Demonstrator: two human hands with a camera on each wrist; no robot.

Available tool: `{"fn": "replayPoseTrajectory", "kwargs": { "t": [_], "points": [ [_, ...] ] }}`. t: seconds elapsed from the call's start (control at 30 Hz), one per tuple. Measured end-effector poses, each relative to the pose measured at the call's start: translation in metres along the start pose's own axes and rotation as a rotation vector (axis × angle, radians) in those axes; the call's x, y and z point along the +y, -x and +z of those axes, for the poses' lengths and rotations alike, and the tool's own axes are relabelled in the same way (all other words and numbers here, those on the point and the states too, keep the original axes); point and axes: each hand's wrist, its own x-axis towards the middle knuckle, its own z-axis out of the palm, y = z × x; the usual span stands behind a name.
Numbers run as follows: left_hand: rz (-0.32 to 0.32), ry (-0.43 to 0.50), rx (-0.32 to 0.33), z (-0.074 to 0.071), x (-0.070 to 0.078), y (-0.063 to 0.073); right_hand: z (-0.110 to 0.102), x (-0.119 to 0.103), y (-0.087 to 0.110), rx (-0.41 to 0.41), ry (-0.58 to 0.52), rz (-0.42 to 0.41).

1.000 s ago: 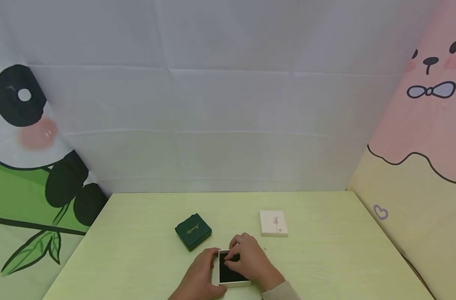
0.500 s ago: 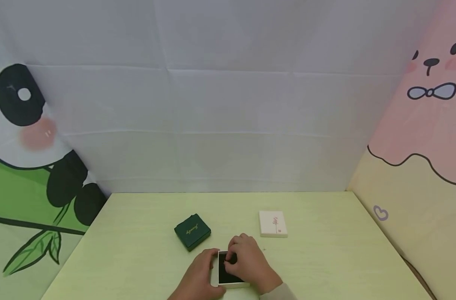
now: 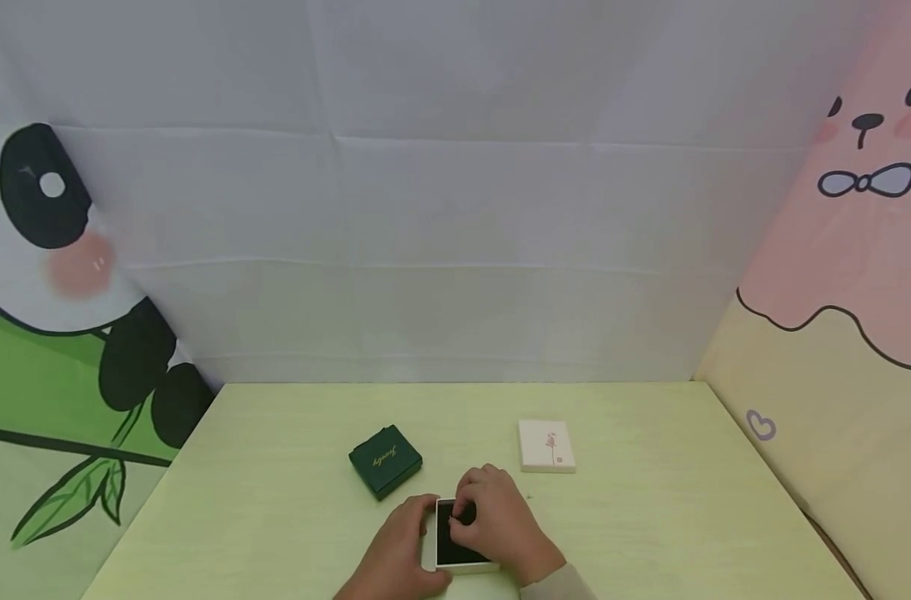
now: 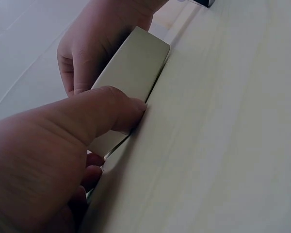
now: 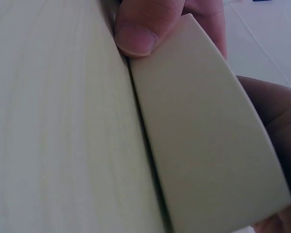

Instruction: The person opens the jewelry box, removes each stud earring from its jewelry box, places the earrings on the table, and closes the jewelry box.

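Saw the open box (image 3: 466,570) at six o'clock in the head view, on the pale yellow-green table (image 3: 650,508). Judged the uncovering as already done, and the work at the black lining (image 3: 455,553) as not finished; had not yet lifted this lining out. Gripped the box from nine o'clock with the left hand (image 3: 401,543), thumb along its near wall and the other fingers bent around its side. Reached over from four o'clock with the right hand (image 3: 500,525), fingers curled at the lining; could not tell whether pinching something small there.

Found, at ten o'clock from this box, a dark green box (image 3: 385,461), square and gold-lettered; at half past one, a flat white piece (image 3: 547,447) with a reddish flower print, possibly the cover. Saw both untouched. Judged the box walls as stiff, smooth, matt cardboard, cream-coloured and sharp-edged; the lining as soft, perhaps foam. Noticed faint wood-like streaks on the table.
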Motion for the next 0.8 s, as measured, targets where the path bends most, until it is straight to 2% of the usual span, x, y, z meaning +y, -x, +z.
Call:
{"fn": "replayPoseTrajectory", "kwargs": {
  "t": [0.57,0.8],
  "points": [
    [0.010,0.005,0.003,-0.002,0.003,0.002,-0.008,-0.002,0.001,0.040,-0.026,-0.011],
    [-0.023,0.015,-0.004,-0.002,0.005,0.001,-0.011,-0.001,0.002,0.062,-0.037,-0.008]
  ]
}}
